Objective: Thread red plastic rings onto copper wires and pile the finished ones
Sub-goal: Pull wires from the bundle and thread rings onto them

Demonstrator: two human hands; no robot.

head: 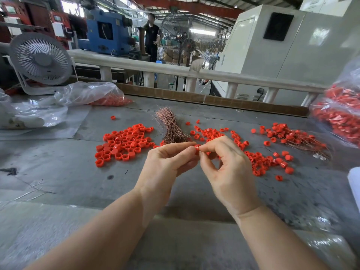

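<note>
Ring [197, 148], red plastic, sits pinched between both hands above the table's middle: left hand [167, 162] has thumb and forefinger curled onto its left side, right hand [226, 168] pinches it from the right with thumb and forefinger, other fingers loosely curled. Hands touch at the ring. Can't tell if a wire is in it; too thin to see. Just behind the hands lies a bundle of copper wires [171, 127], fanned at the far end. Left of the bundle: loose heap of red rings [122, 143]. Right of the hands: more scattered rings [261, 162]. Further right, a pile of finished ones [292, 136], rings with thin wires sticking out. All on a grey table [68, 172]. Clear bag of red rings [339, 112] at the right edge, another clear bag [97, 94] far left with red parts inside. White desk fan [40, 61] at back left, railing [175, 70] behind the table, big floor fan [181, 38] and a person [151, 34] beyond it.
</note>
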